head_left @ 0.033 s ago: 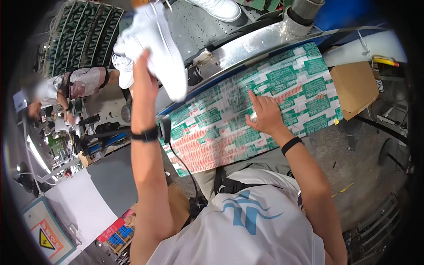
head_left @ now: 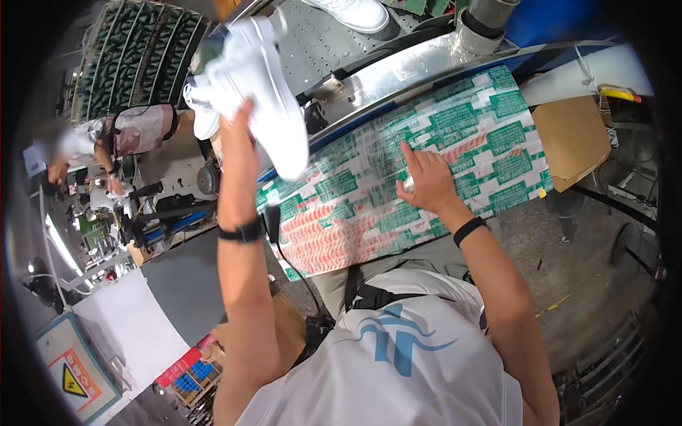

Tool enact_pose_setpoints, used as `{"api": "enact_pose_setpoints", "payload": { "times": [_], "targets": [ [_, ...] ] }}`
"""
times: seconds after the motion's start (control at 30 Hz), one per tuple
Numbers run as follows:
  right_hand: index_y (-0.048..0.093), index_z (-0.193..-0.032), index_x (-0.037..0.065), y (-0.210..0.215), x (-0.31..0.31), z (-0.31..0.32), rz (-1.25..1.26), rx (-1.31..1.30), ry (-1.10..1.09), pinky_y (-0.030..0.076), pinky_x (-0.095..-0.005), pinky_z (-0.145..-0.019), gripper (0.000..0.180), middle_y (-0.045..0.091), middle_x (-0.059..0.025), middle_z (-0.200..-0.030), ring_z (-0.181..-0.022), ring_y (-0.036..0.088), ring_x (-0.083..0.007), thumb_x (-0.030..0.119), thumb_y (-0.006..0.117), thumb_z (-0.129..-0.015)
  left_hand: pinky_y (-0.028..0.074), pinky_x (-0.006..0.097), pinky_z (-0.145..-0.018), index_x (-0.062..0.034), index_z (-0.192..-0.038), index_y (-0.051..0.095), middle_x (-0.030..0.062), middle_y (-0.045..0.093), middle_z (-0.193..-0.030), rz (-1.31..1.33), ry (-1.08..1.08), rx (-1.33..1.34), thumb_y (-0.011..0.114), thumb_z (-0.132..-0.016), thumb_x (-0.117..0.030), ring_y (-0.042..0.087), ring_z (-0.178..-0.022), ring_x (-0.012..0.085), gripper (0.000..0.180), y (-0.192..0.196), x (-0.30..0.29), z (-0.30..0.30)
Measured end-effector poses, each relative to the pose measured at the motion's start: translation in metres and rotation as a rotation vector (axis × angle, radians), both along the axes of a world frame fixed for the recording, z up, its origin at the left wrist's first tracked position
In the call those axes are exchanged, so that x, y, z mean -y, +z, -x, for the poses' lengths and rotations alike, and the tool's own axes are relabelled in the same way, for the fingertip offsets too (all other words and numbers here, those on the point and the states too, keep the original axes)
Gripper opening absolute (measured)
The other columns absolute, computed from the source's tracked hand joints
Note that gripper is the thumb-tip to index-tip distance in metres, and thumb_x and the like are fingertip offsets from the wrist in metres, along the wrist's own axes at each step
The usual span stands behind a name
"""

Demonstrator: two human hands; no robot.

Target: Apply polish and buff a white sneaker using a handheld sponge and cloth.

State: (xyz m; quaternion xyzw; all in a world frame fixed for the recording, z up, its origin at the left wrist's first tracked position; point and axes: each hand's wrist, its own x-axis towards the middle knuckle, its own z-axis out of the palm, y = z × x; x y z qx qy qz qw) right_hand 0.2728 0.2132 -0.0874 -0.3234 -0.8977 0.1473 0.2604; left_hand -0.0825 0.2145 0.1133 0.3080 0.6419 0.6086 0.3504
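My left hand [head_left: 240, 145] is raised at the upper left, closed on a pair of white sneakers. The larger sneaker [head_left: 273, 106] hangs sole edge to the right. The other sneaker [head_left: 206, 117] shows partly behind my fingers. Over the table covered in green, white and red printed tape [head_left: 497, 153], my right hand [head_left: 431, 186] has its index finger stretched out and the rest curled. A small shiny pale thing [head_left: 408, 185] shows by its thumb; its kind I cannot make out.
A metal conveyor [head_left: 398, 74] runs behind the table, with another white sneaker [head_left: 359, 14] on it. A brown cardboard piece [head_left: 572, 142] sits at the table's right end. Beyond the left, a co-worker [head_left: 138, 131] stands near a rack of dark green items [head_left: 131, 57]. A black cable [head_left: 295, 266] hangs down.
My left hand has come slightly nearer and to the right with the sneakers, which now overlap the table's far left corner. My right hand has hardly moved.
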Motion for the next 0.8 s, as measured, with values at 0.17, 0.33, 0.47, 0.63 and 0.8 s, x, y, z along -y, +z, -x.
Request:
{"api": "enact_pose_setpoints", "payload": {
  "times": [0.17, 0.33, 0.47, 0.63, 0.8],
  "targets": [
    [0.053, -0.161, -0.002, 0.005, -0.002, 0.007, 0.026, -0.02, 0.038, 0.055, -0.0454, -0.094, 0.087, 0.066, -0.013, -0.109, -0.1, 0.065, -0.0331, 0.038, 0.079, -0.089, 0.056, 0.037, -0.102, -0.0006, -0.149, 0.056, 0.0155, 0.07, -0.136, 0.461, 0.162, -0.358, 0.094, -0.087, -0.022, 0.07, -0.118, 0.0227, 0.076, -0.046, 0.18, -0.08],
    [0.052, -0.162, -0.003, 0.008, -0.002, 0.01, 0.016, -0.009, 0.026, 0.055, -0.0488, -0.089, 0.086, 0.067, -0.0159, -0.111, -0.098, 0.065, -0.0357, 0.033, 0.079, -0.089, 0.054, 0.045, -0.109, 0.0003, -0.151, 0.051, 0.0182, 0.068, -0.134, 0.39, 0.17, -0.347, 0.099, -0.08, -0.025, 0.068, -0.124, 0.0325, 0.09, -0.118, 0.239, -0.155],
    [0.053, -0.161, -0.004, 0.013, 0.019, 0.011, 0.172, -0.096, -0.005, 0.056, -0.0491, -0.089, 0.085, 0.069, -0.0184, -0.11, -0.099, 0.067, -0.0375, 0.031, 0.081, -0.088, 0.054, 0.042, -0.111, 0.0016, -0.152, 0.054, 0.014, 0.07, -0.137, 0.302, 0.063, -0.076, 0.091, -0.096, -0.019, 0.068, -0.127, 0.0247, 0.07, -0.123, 0.253, -0.156],
    [0.055, -0.159, -0.006, 0.093, 0.122, 0.012, 0.43, -0.213, 0.335, 0.056, -0.049, -0.093, 0.087, 0.07, -0.0191, -0.111, -0.104, 0.07, -0.0383, 0.023, 0.086, -0.083, 0.055, 0.038, -0.113, -0.002, -0.148, 0.066, 0.0088, 0.073, -0.138, 0.273, 0.198, 0.194, 0.08, -0.107, -0.017, 0.068, -0.128, 0.0197, 0.046, -0.126, 0.293, -0.099],
    [0.056, -0.155, -0.01, 0.111, 0.164, 0.046, 0.061, -0.081, 0.587, 0.052, -0.0478, -0.09, 0.091, 0.066, -0.0153, -0.109, -0.099, 0.066, -0.0342, 0.022, 0.088, -0.077, 0.041, 0.048, -0.13, -0.0029, -0.17, 0.044, 0.0288, 0.045, -0.173, 0.223, 0.018, -0.033, 0.097, -0.09, -0.037, 0.042, -0.163, 0.0374, 0.102, -0.096, 0.247, -0.08]
  ]
}}
